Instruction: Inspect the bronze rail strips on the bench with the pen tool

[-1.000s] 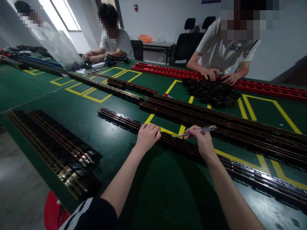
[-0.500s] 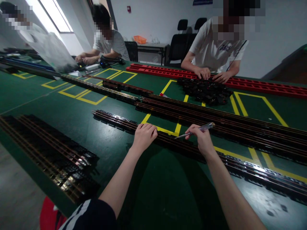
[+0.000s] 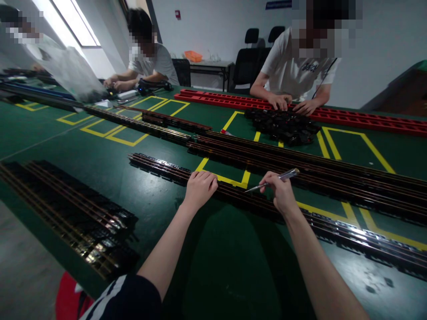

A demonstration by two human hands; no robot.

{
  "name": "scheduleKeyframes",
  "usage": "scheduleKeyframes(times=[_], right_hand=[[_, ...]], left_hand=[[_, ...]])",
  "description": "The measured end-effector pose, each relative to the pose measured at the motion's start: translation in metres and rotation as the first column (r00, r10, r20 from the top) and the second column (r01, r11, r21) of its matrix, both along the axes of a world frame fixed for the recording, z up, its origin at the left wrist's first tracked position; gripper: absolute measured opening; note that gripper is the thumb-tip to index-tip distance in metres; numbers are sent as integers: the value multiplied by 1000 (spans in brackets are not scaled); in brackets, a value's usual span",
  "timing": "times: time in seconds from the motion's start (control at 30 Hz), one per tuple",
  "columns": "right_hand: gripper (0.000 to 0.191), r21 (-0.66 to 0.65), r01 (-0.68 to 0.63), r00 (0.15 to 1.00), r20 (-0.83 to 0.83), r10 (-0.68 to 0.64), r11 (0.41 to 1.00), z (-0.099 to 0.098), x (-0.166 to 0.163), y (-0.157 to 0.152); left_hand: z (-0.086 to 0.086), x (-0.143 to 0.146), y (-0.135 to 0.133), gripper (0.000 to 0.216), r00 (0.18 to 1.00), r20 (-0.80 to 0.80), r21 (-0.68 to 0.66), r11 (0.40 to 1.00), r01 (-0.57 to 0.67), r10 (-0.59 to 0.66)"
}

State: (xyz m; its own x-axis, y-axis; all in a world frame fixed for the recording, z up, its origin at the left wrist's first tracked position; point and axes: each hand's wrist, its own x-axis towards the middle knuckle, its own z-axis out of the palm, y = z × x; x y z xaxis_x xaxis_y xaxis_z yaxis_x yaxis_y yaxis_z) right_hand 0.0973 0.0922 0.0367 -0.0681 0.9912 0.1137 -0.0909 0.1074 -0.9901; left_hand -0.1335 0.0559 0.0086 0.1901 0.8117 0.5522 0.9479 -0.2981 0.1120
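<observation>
A long black strip with copper-coloured rails [image 3: 160, 166] runs slantwise across the table in front of me. My left hand [image 3: 201, 186] is closed over this strip near its middle, fingers curled over its far edge. In my right hand [image 3: 279, 190] is a slim screwdriver [image 3: 287, 174] with a clear handle. Its thin metal shaft points down and left, the tip at or just above the strip to the right of my left hand. Whether the tip touches the strip I cannot tell.
More railed strips [image 3: 300, 171] lie behind mine, and a stack of strips [image 3: 76, 209] sits at the left front edge. Across the green table [image 3: 110, 173], a co-worker's hands [image 3: 305, 106] rest by a pile of black parts [image 3: 283, 126] and red slotted rails [image 3: 367, 121].
Both hands keep nearly the same places and grips. The screwdriver tip shows only a very slight shift, and the whole view has moved a little.
</observation>
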Motion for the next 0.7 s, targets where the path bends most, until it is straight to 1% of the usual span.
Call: scheduleKeyframes(times=[0.2,0.43,0.57,0.7], right_hand=[[17,18,-21,999,34,20,1000,-1,0,0],[18,0,-40,999,31,40,999,-1,0,3],[21,5,-107,992,65,107,994,3,6,0],[24,-37,-211,969,126,214,977,12,16,-5]], left_hand=[[-2,-1,1,25,1000,-1,9,1000,-1,1],[-3,0,1,27,1000,0,20,1000,-7,7],[-4,0,2,27,1000,0,47,999,-18,18],[-5,0,2,27,1000,4,64,998,-15,14]])
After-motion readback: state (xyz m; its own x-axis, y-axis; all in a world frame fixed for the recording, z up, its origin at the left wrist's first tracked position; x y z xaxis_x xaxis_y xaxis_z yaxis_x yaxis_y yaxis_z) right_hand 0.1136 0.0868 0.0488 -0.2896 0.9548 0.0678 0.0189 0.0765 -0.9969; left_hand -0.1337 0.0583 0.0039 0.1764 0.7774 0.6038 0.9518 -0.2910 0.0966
